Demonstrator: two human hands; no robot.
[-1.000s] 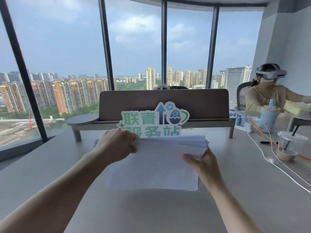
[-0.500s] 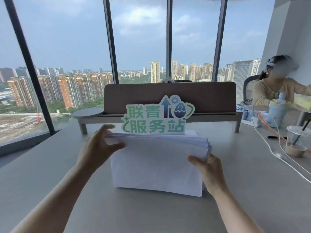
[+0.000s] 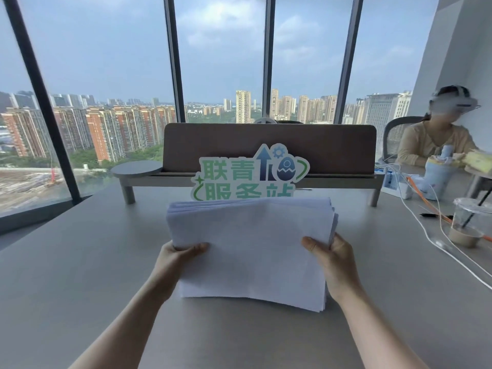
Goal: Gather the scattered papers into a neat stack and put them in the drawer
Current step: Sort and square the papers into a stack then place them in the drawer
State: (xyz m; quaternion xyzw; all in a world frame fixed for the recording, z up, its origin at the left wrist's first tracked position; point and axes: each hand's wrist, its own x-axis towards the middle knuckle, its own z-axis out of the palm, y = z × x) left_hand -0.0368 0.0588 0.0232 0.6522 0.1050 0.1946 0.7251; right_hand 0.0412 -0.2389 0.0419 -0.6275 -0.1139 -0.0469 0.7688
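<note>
Papers [image 3: 253,246] form a thick white sheaf of thin, plain sheets, stood on their long lower edge on the grey table [image 3: 66,275]. The upper edges fan slightly and sit a little uneven, and the lower right corner bows outward where the sheets curve.

Left hand [image 3: 177,258] grips the sheaf at its left side, thumb curled across the front sheet and the other fingers hidden behind. Right hand [image 3: 331,258] grips the right side the same way, thumb pressed flat on the front and fingers wrapped round the back edge. Both forearms reach in from the bottom of the view.

Just behind the papers stands a flat cut-out sign [image 3: 250,171] with green characters, a blue arrow and an egg shape; its lower row of characters is partly covered by the top of the sheaf. Behind that is a low desk shelf [image 3: 269,147] with a brown, rounded-cornered back panel, short cylindrical legs and a round grey disc at its left end. At the right edge a clear plastic cup [image 3: 468,222] with a dark straw holds some brownish drink, with white and orange cables [image 3: 436,235] trailing past it. Farther right, another person [image 3: 434,139] sits at the table. Tall windows with dark frames show a city skyline.
</note>
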